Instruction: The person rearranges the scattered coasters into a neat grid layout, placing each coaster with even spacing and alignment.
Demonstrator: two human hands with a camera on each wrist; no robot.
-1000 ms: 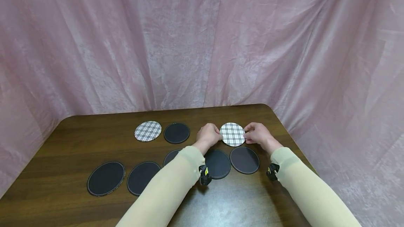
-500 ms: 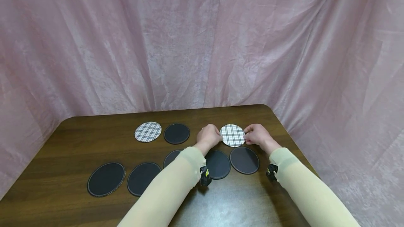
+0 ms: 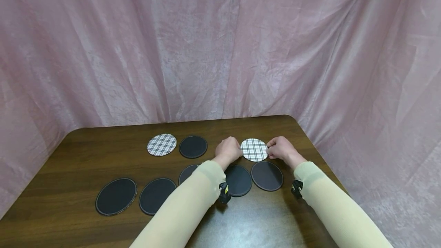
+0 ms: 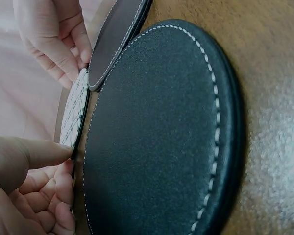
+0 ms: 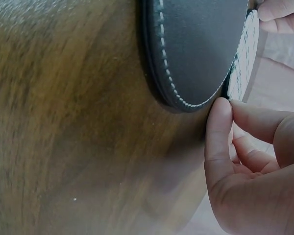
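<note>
A round white coaster with a dark plaid pattern (image 3: pixel 254 150) is held between both hands near the table's far right. The left hand (image 3: pixel 229 149) pinches its left edge; in the left wrist view the thumb (image 4: pixel 49 153) presses on that edge with the other fingers curled beneath. On the opposite edge, the right hand (image 3: pixel 281 149) pinches with thumb and a finger, as the right wrist view shows. Just in front of it lie a black stitched coaster (image 3: pixel 238 181), partly behind the left sleeve, and a dark brown one (image 3: pixel 267 176).
Another plaid coaster (image 3: pixel 162 144) and a black coaster (image 3: pixel 193 147) lie at the back left. Toward the front left are two more black ones (image 3: pixel 116 196) (image 3: pixel 157 196), and the left arm partly covers another (image 3: pixel 186 172). A pink curtain (image 3: pixel 220 49) hangs behind the wooden table (image 3: pixel 62 163).
The held plaid coaster's far edge has tipped down, so it looks flatter. Both hands keep their grip in nearly the same place; the other coasters stay put.
</note>
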